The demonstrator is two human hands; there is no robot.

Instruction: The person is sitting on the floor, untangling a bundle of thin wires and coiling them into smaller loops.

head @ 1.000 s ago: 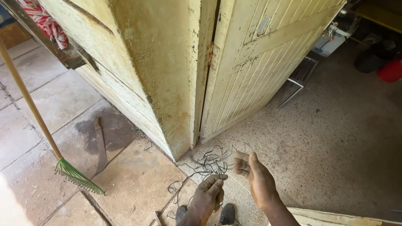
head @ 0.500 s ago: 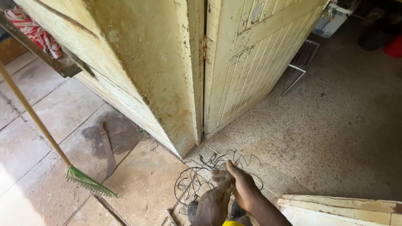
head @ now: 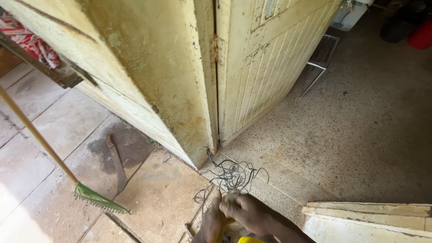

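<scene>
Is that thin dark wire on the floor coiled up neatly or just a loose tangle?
A loose tangle: the thin dark wire sprawls in irregular loops over the speckled floor, with both hands, left hand and right hand, at its near edge.

Both hands are bare, with no gloves, rings or watch: the left hand (head: 212,223) and the right hand (head: 243,210). The right forearm shows no sleeve. A bright yellow garment edge (head: 250,240) peeks beneath.
</scene>
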